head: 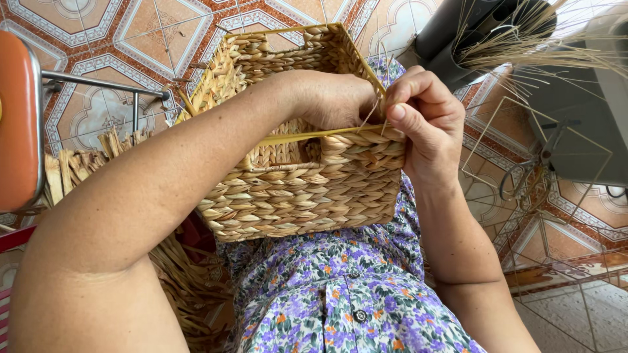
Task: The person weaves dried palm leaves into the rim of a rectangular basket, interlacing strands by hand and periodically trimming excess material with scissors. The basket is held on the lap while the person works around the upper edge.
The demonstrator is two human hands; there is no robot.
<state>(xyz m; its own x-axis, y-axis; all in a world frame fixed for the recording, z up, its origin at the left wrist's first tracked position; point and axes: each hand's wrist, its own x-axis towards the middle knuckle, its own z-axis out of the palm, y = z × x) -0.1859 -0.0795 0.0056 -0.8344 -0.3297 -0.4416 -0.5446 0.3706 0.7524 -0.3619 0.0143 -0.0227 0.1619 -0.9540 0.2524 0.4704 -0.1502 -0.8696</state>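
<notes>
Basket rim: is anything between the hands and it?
Nothing visible. The left hand reaches over the rim into the woven basket, and the right hand pinches a thin straw strand at the rim.

Under everything, a tiled floor [157, 39] with orange and cream patterns. At the far left, an orange chair seat [18, 117] on a grey metal frame [98, 85]. Beside it, a pile of dry straw strips [78, 163]. Down the middle, a flowery purple dress [340, 301]. Top right, a bunch of thin dry reeds [523, 46]. Lower right, bare wire frames [556, 235] on the floor.
</notes>
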